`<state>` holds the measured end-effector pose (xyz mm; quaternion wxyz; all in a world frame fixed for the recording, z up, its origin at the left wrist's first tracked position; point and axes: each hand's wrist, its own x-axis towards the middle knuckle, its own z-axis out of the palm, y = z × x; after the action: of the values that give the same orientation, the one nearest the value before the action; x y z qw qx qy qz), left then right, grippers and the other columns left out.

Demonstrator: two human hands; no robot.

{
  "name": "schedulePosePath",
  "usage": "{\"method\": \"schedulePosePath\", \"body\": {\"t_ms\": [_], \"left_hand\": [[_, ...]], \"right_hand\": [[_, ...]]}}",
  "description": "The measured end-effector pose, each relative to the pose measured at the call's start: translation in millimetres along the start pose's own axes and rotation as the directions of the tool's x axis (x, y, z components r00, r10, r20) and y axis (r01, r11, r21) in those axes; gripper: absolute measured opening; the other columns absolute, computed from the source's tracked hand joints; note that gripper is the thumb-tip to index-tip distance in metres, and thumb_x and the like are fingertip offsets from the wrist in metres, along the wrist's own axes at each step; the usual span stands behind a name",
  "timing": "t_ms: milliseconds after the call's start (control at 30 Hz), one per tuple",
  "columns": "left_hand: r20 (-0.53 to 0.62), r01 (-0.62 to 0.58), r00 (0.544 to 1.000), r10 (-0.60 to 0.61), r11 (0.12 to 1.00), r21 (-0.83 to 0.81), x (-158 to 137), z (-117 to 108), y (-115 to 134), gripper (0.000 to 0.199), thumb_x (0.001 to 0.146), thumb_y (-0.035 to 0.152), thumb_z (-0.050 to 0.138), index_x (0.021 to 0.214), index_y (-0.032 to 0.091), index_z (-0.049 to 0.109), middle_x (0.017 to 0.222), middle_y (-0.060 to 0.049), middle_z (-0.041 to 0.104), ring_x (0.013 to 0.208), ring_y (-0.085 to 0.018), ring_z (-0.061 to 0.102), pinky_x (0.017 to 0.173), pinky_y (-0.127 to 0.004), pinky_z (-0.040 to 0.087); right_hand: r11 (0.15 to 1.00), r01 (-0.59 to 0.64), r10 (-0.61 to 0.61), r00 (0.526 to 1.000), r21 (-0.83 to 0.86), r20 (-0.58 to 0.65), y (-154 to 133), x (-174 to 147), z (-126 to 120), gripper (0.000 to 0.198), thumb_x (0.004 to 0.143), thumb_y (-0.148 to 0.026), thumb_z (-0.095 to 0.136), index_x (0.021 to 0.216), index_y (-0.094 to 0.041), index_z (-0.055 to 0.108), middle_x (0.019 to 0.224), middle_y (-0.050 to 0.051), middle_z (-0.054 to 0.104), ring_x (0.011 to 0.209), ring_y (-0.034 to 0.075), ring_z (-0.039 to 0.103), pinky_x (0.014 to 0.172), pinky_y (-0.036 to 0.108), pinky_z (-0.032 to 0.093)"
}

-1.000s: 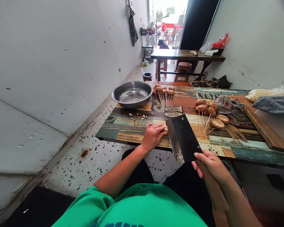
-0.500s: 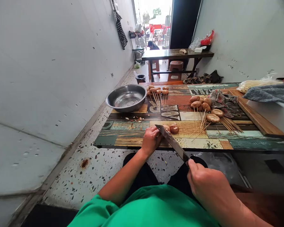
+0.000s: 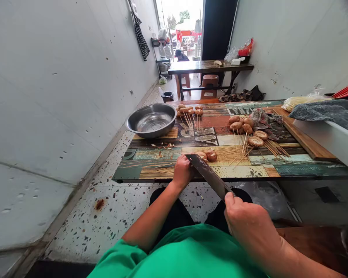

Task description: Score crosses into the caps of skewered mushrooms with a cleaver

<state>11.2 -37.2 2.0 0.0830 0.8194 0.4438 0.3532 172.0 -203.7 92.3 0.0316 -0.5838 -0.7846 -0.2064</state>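
Note:
My right hand (image 3: 248,218) is wrapped round the handle of a kitchen knife (image 3: 210,175), whose long blade slants up and left over the table's front edge. At the blade's far end my left hand (image 3: 182,172) has its fingers curled in. Whatever it holds is hidden behind the blade and fingers. Just beyond the blade lie a brown mushroom (image 3: 211,156) with a pale mark on its cap and a second mushroom (image 3: 202,155), partly covered by the knife.
A steel basin (image 3: 150,133) stands at the left, with pale and brown scraps (image 3: 165,146) before it. Skewered mushrooms (image 3: 191,111) lie behind. At right are more mushrooms (image 3: 236,126), loose skewers (image 3: 275,149), a rag (image 3: 263,119), a wooden board (image 3: 310,139) and a white container (image 3: 327,135).
The view has swung slightly to the right. The knife blade has tilted, showing more of its flat side, while its tip stays by my left hand. The mushrooms on the table lie as before.

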Motion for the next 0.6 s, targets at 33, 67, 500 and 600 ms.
{"method": "schedulePosePath", "body": {"t_ms": [33, 67, 500, 600], "left_hand": [[-0.005, -0.010, 1.000, 0.010, 1.000, -0.014, 0, 0, 0, 0.025, 0.083, 0.012, 0.056, 0.104, 0.019, 0.070, 0.105, -0.010, 0.070, 0.098, -0.024, 0.061, 0.086, -0.036, 0.047], [-0.010, -0.019, 1.000, 0.019, 0.999, -0.026, 0, -1, 0, 0.025, 0.084, 0.012, 0.055, 0.103, 0.019, 0.070, 0.105, -0.010, 0.070, 0.098, -0.024, 0.061, 0.087, -0.036, 0.047], [-0.061, 0.053, 0.997, -0.054, 0.998, -0.020, -1, 2, -2, 0.010, 0.081, 0.020, 0.064, 0.090, 0.017, 0.069, 0.098, -0.009, 0.070, 0.095, -0.023, 0.062, 0.085, -0.035, 0.049], [-0.064, 0.001, 0.998, -0.002, 1.000, -0.016, -1, 0, 1, 0.021, 0.085, 0.031, 0.064, 0.102, 0.019, 0.067, 0.105, -0.008, 0.069, 0.098, -0.022, 0.062, 0.091, -0.036, 0.046]], "right_hand": [[1.000, 0.001, -0.001, 1.000, -0.022, 0.006, -2, 0, -1, 0.019, 0.059, 0.004, 0.058, 0.071, -0.007, 0.068, 0.046, 0.003, 0.054, 0.033, 0.018, 0.054, 0.030, 0.022, 0.035], [0.999, 0.004, -0.003, 1.000, -0.051, 0.017, -3, 0, -1, 0.021, 0.060, 0.004, 0.057, 0.074, -0.006, 0.069, 0.047, 0.003, 0.055, 0.034, 0.018, 0.055, 0.030, 0.022, 0.037], [0.995, -0.081, 0.055, 0.941, 0.064, 0.334, -6, 39, -24, 0.029, 0.075, 0.003, 0.046, 0.091, -0.006, 0.068, 0.060, 0.010, 0.067, 0.051, 0.022, 0.067, 0.037, 0.024, 0.037], [0.953, -0.153, 0.091, 0.968, 0.260, 0.236, 26, 22, -21, 0.019, 0.081, -0.010, 0.047, 0.084, -0.014, 0.065, 0.064, 0.008, 0.069, 0.052, 0.022, 0.065, 0.043, 0.028, 0.036]]}}
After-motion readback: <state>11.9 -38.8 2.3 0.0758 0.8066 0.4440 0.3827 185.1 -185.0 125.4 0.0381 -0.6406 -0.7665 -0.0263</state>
